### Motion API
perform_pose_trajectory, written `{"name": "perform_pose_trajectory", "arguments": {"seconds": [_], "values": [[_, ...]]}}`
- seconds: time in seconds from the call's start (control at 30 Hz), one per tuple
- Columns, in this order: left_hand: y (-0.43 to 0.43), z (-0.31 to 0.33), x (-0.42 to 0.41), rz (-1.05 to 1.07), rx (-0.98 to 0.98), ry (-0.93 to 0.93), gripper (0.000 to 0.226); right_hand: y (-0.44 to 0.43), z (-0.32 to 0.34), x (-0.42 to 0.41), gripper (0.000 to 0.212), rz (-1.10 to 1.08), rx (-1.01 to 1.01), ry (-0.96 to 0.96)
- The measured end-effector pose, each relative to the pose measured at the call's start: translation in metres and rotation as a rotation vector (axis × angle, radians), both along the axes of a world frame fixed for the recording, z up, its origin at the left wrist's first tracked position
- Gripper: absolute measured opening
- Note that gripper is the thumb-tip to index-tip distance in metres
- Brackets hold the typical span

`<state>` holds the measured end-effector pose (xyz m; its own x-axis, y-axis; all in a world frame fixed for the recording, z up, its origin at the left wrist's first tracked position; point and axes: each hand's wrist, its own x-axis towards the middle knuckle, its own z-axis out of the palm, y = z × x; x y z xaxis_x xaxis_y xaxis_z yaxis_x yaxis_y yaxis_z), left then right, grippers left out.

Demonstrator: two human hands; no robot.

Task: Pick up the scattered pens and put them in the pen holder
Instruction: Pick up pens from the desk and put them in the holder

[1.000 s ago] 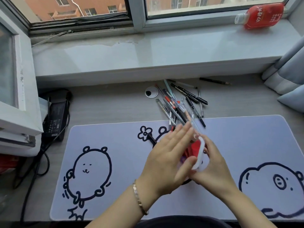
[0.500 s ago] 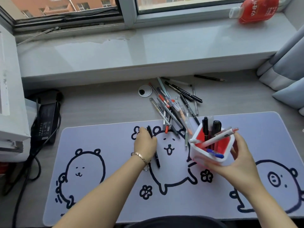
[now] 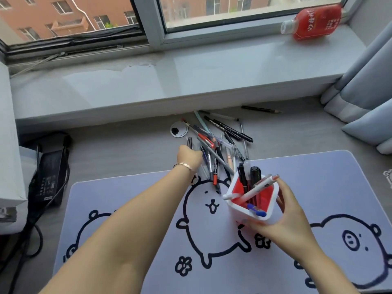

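Observation:
A white pen holder [image 3: 234, 212] with a red inside stands on the desk mat, and my right hand [image 3: 282, 221] grips its right side. Several pens and markers stick out of it. A heap of scattered pens [image 3: 218, 143] lies on the grey desk just beyond the mat's far edge. My left hand [image 3: 188, 157] reaches to the heap's left side, fingers closed around a dark pen [image 3: 189, 142] whose end pokes out beyond the knuckles. A single pencil [image 3: 261, 109] lies apart by the sill.
The lilac desk mat [image 3: 131, 209] with cartoon drawings covers the near desk. A round cable grommet [image 3: 179, 129] sits left of the pens. A black power adapter [image 3: 51, 172] and cables lie at the left. A red bottle [image 3: 314, 22] lies on the windowsill; curtains [image 3: 364, 92] hang at right.
My left hand left the holder, closed on a dark pen on the mat, then moved up to the left edge of the pen heap. My right hand has kept hold of the holder.

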<state>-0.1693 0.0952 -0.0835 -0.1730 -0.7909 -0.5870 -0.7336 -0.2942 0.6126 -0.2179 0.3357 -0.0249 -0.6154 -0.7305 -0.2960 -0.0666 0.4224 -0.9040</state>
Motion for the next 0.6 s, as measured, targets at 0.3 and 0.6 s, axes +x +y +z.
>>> {"name": "perform_pose_trajectory", "arguments": {"seconds": [0.3, 0.6], "values": [[0.047, 0.116, 0.048, 0.219, -0.125, 0.909, 0.027, -0.007, -0.005, 0.009, 0.085, 0.058, 0.028, -0.002], [0.108, 0.106, 0.079, 0.061, -0.134, 0.758, 0.039, -0.019, -0.003, 0.030, 0.084, 0.145, -0.025, 0.028]]}}
